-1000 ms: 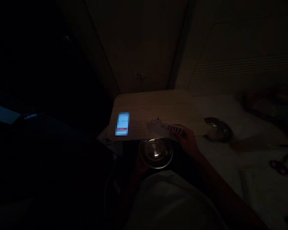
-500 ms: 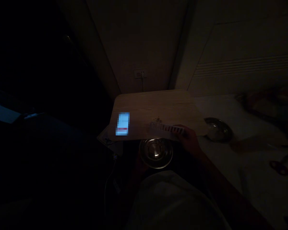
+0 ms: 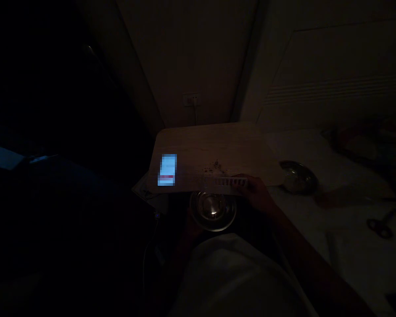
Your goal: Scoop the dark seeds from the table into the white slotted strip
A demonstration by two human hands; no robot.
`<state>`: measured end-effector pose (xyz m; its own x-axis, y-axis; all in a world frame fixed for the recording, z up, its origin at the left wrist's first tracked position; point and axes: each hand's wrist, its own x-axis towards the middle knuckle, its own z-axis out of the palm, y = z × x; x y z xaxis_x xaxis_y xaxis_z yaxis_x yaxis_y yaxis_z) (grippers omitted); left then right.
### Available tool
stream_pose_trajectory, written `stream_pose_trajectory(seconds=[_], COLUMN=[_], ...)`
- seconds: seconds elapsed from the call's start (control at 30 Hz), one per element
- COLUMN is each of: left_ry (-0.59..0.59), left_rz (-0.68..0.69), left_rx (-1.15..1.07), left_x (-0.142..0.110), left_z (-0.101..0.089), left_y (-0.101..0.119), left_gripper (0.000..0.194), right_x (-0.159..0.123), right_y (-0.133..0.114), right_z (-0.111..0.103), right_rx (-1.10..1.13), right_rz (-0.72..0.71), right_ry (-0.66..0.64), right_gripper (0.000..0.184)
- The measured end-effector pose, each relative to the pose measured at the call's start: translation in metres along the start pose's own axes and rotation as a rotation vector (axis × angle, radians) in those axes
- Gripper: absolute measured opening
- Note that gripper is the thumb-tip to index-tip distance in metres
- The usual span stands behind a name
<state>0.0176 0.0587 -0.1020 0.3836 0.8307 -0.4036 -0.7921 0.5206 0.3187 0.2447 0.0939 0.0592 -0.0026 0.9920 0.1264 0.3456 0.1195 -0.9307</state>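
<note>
The room is very dark. A shiny metal bowl [image 3: 230, 215] sits just below the near edge of a light wooden tabletop [image 3: 191, 143], and my left hand [image 3: 193, 226] grips its left side, its fingers mostly in shadow. My right hand [image 3: 258, 193] is closed on the right end of a pale flat strip with a row of rectangular slots [image 3: 221, 181]. That strip lies low over the tabletop's near edge, right above the bowl. Small dark crumbs [image 3: 217, 166] are scattered on the wood just behind it. Whether anything is in the bowl I cannot tell.
A lit phone [image 3: 167, 170], blurred out, lies on the tabletop's left. To the right, on a pale surface, are a second metal bowl [image 3: 312, 180] and dark-handled scissors [image 3: 379, 228]. A plugged cable hangs from a wall socket [image 3: 192, 100] behind.
My right hand has brought the slotted strip slightly nearer and left, toward the tabletop's near edge. More crumbs show behind it. The bowl in my left hand stays almost in place.
</note>
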Motion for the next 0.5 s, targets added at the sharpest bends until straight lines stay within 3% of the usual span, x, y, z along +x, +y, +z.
stream_pose_trajectory(seconds=[0.1, 0.27, 0.5], left_ry=[-0.011, -0.017, 0.026], left_rz=[0.028, 0.044, 0.041], left_rx=[-0.003, 0.006, -0.01], left_x=[0.001, -0.001, -0.001], left_z=[-0.004, -0.003, -0.003], left_y=[-0.001, 0.0, 0.0], left_gripper=[0.06, 0.055, 0.058], right_x=[0.001, 0.003, 0.004], right_y=[0.001, 0.001, 0.006], right_z=[0.001, 0.006, 0.011], right_rx=[0.046, 0.04, 0.014], right_rz=[0.025, 0.047, 0.038], right_ry=[0.052, 0.29, 0.292], right_gripper=[0.024, 0.025, 0.024])
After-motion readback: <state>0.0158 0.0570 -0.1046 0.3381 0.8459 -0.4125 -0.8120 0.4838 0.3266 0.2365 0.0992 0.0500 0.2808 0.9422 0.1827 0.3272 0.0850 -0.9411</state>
